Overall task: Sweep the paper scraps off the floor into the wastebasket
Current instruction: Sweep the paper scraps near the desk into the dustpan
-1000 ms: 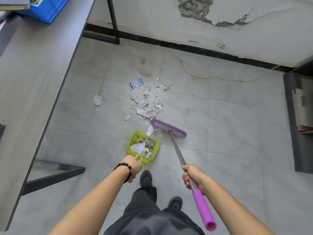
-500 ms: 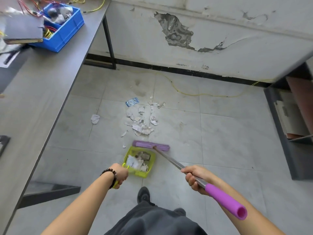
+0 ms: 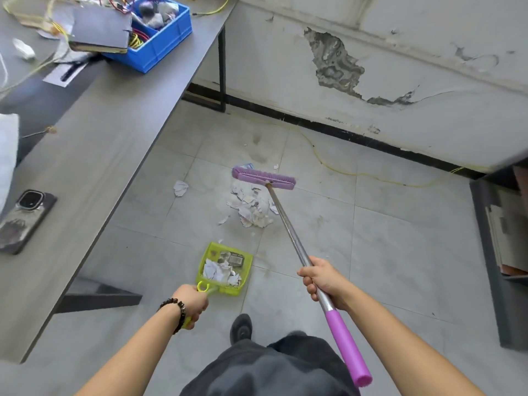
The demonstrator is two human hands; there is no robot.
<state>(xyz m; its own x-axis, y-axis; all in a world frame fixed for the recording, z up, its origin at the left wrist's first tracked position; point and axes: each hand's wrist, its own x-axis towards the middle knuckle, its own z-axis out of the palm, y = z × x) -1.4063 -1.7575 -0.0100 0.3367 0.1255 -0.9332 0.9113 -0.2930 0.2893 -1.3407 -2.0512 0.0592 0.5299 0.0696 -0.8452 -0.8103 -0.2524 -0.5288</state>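
Observation:
My left hand (image 3: 192, 304) grips the handle of a yellow-green dustpan (image 3: 245, 260), which lies on the floor and holds several paper scraps. My right hand (image 3: 321, 278) grips the metal shaft of a broom. Its purple head (image 3: 263, 177) sits on the floor beyond a pile of torn paper scraps (image 3: 251, 205). A single crumpled scrap (image 3: 180, 188) lies apart to the left, and a blue wrapper peeks out behind the broom head. No wastebasket is in view.
A grey table (image 3: 94, 155) runs along the left, with a phone (image 3: 24, 220), a blue bin (image 3: 155, 32) and a notebook on it. A yellow cable (image 3: 337, 167) trails along the floor by the cracked wall. A dark shelf unit (image 3: 497, 252) stands at the right.
The broom head has gone from the dustpan's front lip out to the far side of the scrap pile. The view has tilted up and back. The dustpan stays in my left hand.

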